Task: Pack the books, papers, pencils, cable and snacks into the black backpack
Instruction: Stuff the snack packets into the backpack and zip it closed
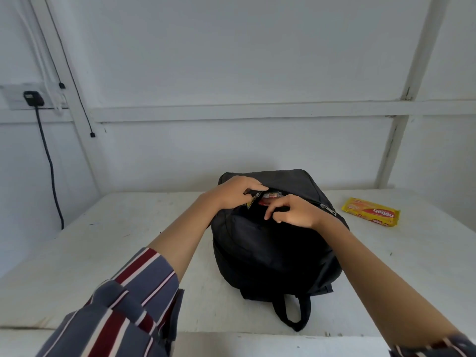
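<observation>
The black backpack [273,243] lies flat on the white table [108,243], its top handle pointing toward me. A pocket near its far end gapes open, and red and yellow snack packets [268,198] show inside the gap. My left hand [231,193] pinches the far edge of that pocket opening, next to a yellow packet corner. My right hand [291,211] pinches the near edge of the same opening with curled fingers. A yellow biscuit packet [371,215] lies on the table to the right of the backpack, apart from both hands.
A white wall runs close behind the table. On the left wall a black plug [33,98] sits in a socket, with its dark cable [51,171] hanging down beside the table's left edge. A thin black wire hangs from above there too.
</observation>
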Action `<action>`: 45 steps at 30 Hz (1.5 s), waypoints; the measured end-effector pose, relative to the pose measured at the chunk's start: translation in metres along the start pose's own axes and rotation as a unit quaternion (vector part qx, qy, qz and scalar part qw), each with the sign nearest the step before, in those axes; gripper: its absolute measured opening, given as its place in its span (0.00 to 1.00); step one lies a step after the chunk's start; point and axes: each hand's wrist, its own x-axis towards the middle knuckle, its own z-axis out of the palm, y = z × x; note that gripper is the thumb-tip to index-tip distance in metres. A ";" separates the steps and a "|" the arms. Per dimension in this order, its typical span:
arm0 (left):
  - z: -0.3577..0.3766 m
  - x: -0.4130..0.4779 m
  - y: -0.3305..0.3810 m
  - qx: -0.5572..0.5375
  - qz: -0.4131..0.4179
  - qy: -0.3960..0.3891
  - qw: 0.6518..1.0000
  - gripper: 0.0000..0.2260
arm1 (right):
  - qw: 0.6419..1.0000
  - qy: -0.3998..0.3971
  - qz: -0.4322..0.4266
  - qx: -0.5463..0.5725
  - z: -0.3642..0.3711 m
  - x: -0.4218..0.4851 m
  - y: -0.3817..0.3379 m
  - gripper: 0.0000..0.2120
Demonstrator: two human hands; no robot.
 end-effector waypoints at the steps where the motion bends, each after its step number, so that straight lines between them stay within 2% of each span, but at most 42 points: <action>1: 0.000 0.001 0.000 -0.005 -0.001 -0.002 1.000 0.22 | 1.000 0.000 0.007 -0.005 -0.002 0.000 0.002 0.11; 7: 0.000 0.004 0.002 -0.008 -0.006 -0.011 1.000 0.25 | 1.000 0.009 0.018 -0.023 -0.004 0.016 0.002 0.11; 11: 0.004 0.009 0.003 0.000 -0.008 -0.020 1.000 0.26 | 1.000 0.005 0.006 0.007 -0.003 0.008 0.005 0.12; 14: 0.007 0.013 0.005 0.000 -0.004 -0.025 1.000 0.28 | 0.999 0.026 -0.002 0.042 -0.004 -0.010 0.011 0.14; 19: 0.012 0.016 0.012 -0.025 0.000 -0.030 0.999 0.30 | 0.997 0.064 0.026 0.025 -0.012 -0.020 0.026 0.13; 25: 0.015 0.018 0.017 0.015 -0.026 -0.109 0.994 0.27 | 0.997 0.056 0.054 0.021 -0.017 -0.016 0.031 0.14; 28: 0.018 0.020 0.018 0.005 -0.023 -0.127 0.992 0.24 | 0.994 0.078 0.052 0.051 -0.018 -0.022 0.030 0.15; 36: 0.022 0.030 0.037 -0.103 0.034 -0.040 0.993 0.17 | 0.971 0.130 0.030 0.197 -0.039 -0.046 0.029 0.12; 39: 0.029 0.040 0.050 -0.131 0.050 -0.011 0.990 0.15 | 0.967 0.150 0.049 0.200 -0.051 -0.055 0.038 0.11; 45: 0.050 0.079 0.088 -0.120 0.060 0.043 0.990 0.17 | 0.951 0.217 0.102 0.195 -0.082 -0.079 0.075 0.09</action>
